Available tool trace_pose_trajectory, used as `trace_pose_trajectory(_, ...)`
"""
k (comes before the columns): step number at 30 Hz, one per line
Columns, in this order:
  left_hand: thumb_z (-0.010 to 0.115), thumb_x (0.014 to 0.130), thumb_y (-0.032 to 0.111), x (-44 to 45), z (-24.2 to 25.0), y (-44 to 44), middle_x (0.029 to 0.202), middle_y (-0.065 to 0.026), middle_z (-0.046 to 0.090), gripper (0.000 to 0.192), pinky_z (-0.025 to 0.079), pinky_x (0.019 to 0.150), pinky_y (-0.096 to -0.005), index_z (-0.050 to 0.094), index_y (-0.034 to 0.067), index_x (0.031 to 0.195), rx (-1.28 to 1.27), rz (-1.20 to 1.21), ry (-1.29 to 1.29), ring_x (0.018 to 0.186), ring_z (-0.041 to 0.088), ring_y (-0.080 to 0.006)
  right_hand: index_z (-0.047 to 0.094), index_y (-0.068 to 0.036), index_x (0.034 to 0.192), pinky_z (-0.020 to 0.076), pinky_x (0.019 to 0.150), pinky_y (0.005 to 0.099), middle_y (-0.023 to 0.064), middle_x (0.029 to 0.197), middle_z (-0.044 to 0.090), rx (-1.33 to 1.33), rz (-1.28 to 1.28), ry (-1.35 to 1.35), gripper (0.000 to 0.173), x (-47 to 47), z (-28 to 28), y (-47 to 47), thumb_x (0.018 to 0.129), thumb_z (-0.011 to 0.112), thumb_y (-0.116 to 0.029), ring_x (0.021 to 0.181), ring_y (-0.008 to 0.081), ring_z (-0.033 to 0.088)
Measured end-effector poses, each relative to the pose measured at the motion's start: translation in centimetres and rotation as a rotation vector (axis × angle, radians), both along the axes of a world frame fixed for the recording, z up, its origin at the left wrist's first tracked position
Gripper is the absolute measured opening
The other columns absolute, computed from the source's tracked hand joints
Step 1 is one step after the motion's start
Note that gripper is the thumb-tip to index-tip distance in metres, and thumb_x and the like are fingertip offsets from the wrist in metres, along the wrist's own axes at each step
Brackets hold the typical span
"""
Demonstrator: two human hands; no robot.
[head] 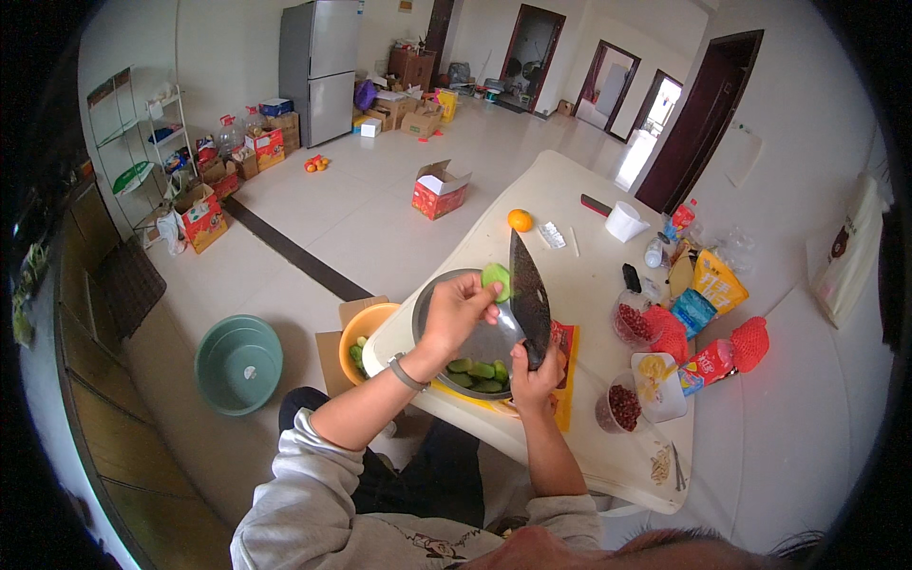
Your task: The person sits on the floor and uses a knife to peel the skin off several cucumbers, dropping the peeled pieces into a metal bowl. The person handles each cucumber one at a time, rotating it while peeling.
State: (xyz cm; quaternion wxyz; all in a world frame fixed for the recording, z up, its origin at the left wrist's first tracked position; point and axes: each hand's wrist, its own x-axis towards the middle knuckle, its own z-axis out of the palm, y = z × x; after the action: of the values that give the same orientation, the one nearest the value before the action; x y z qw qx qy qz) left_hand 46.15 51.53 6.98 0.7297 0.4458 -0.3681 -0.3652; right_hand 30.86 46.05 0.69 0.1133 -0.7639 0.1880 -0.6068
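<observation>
My left hand [459,310] pinches a green vegetable piece [496,281], perhaps cucumber, between thumb and fingers. My right hand [536,374] is closed on the handle of a broad, dark-bladed kitchen knife [529,292], its blade pointing up and away beside the piece. Both hands are over a round metal basin [436,285] on the cream table. Several green pieces [481,375] lie in the near part of the basin, which stands on a yellow and red packet [566,385]. More green vegetables [358,353] are in an orange basin [349,335] left of the table.
Right on the table [584,456] are tubs of red seeds or berries [624,407], a white tray [666,399], snack packets [718,279] and metal tweezers [677,467]. An orange [519,220] and a white paper roll [626,221] stand farther back. A green tub [239,365] and an open box [439,196] are on the floor.
</observation>
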Motion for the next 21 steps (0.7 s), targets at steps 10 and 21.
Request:
trace_pose_trajectory(10, 0.059, 0.089, 0.012, 1.8, 2.1, 0.9, 0.065, -0.0026, 0.059, 0.013, 0.046, 0.054, -0.0213, 0.059, 0.001, 0.083, -0.071, -0.032, 0.057, 0.054, 0.054, -0.0078, 0.059, 0.002, 0.099, 0.0504, 0.061, 0.0325, 0.0132, 0.075, 0.065, 0.032, 0.011, 0.05, 0.03, 0.2, 0.1, 0.3, 0.077, 0.072, -0.014, 0.065, 0.0258, 0.065)
trace_pose_trajectory(21, 0.06, 0.089, 0.013, 1.4, 1.6, 0.7, 0.067, -0.0023, 0.06, 0.013, 0.047, 0.054, -0.0225, 0.06, 0.002, 0.081, -0.009, -0.14, 0.14, 0.054, 0.055, -0.0076, 0.058, 0.003, 0.098, 0.0504, 0.059, 0.0319, 0.0122, 0.074, 0.064, 0.039, 0.038, 0.021, 0.029, -0.1, -0.3, 0.0, 0.077, 0.072, -0.012, 0.063, 0.0245, 0.065)
